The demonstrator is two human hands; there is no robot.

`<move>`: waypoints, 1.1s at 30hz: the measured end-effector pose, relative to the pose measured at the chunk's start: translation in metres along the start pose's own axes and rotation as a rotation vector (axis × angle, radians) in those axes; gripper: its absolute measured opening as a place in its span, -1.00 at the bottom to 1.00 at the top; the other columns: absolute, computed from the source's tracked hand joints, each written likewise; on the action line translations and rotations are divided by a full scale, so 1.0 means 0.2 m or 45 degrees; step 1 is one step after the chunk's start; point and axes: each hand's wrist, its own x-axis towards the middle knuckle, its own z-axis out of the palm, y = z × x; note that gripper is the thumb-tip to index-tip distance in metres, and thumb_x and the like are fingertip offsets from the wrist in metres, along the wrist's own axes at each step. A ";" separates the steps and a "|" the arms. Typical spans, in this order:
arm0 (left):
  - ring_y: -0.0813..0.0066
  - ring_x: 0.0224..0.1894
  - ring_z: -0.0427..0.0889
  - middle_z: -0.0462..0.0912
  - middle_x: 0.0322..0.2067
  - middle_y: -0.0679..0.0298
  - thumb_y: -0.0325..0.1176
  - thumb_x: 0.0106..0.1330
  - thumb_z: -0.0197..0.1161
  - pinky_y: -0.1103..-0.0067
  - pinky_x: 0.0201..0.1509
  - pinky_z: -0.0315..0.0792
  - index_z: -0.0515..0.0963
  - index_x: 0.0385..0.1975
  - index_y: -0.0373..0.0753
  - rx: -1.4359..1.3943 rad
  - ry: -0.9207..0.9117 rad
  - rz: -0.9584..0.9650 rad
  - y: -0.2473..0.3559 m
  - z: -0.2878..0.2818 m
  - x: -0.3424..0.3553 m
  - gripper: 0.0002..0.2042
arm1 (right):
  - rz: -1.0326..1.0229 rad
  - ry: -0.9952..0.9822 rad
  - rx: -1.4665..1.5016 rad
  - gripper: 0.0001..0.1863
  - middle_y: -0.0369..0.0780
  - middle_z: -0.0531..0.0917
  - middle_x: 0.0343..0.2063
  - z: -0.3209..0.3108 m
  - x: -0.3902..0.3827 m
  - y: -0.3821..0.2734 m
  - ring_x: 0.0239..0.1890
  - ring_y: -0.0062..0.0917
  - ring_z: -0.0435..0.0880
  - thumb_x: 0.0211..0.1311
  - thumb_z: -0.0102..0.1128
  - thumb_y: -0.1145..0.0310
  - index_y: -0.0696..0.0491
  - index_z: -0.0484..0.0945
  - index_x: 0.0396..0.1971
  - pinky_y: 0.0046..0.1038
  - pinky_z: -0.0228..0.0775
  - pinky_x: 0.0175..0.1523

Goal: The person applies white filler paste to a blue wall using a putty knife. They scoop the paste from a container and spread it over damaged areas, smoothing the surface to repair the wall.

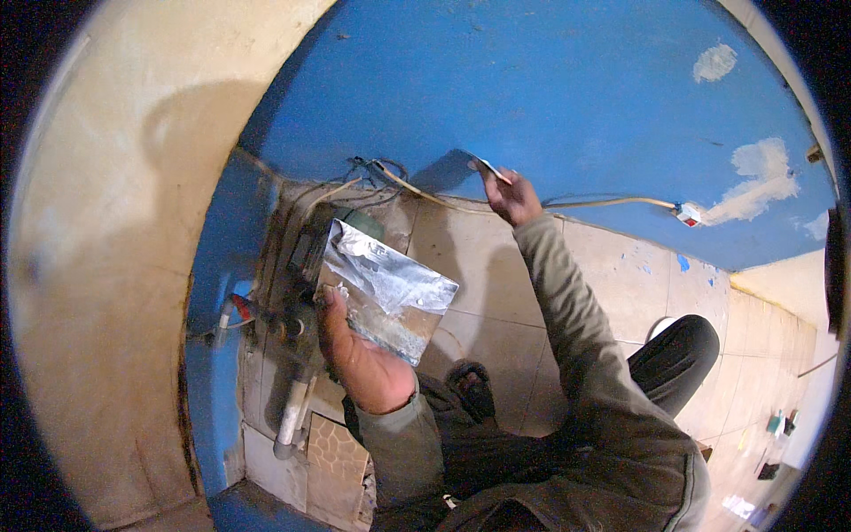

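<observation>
My left hand point(368, 363) grips a flat rectangular board point(430, 332) by its near left edge, thumb on top. White putty point(381, 262) is smeared over the board's far half, and the nearer part looks brownish and streaked. Farther off, my right hand point(514, 199) is closed round a thin flat scraper point(489, 168), seen nearly edge-on. The scraper is close to the blue wall point(567, 89) and casts a shadow on it; I cannot tell whether its blade touches.
A pump-like machine point(306, 253) with a pipe point(291, 417) stands in the left corner. A pale cable point(603, 203) runs along the wall base to a white socket box point(687, 214). Whitish patches point(758, 182) mark the wall. Small items point(780, 424) lie on the tiled floor at far right.
</observation>
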 end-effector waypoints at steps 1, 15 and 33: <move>0.26 0.19 0.42 0.45 0.17 0.18 -0.14 0.37 0.15 0.31 0.30 0.25 0.38 0.18 -0.26 -0.002 0.008 0.019 0.02 -0.03 0.01 -0.53 | 0.112 0.056 0.380 -0.81 -0.18 0.64 -0.32 0.14 -0.11 0.06 -0.35 -0.51 0.60 0.37 -0.07 0.47 0.20 0.49 -0.16 -0.49 0.55 -0.25; 0.30 0.18 0.43 0.45 0.16 0.19 -0.14 0.37 0.16 0.33 0.28 0.27 0.40 0.16 -0.27 -0.004 -0.027 -0.005 -0.02 0.02 0.03 -0.55 | 0.157 0.342 1.066 -0.77 0.01 0.61 -0.20 0.19 -0.08 0.10 -0.20 -0.25 0.64 0.34 -0.13 0.53 0.34 0.40 -0.11 -0.30 0.59 -0.05; 0.32 0.15 0.45 0.49 0.11 0.21 -0.17 0.37 0.16 0.34 0.24 0.30 0.45 0.09 -0.22 -0.018 -0.047 -0.036 -0.03 0.03 0.01 -0.62 | 0.155 0.395 0.883 -0.79 -0.01 0.58 -0.17 0.16 -0.23 0.14 -0.12 -0.22 0.62 0.37 -0.13 0.52 0.31 0.38 -0.10 -0.21 0.53 0.10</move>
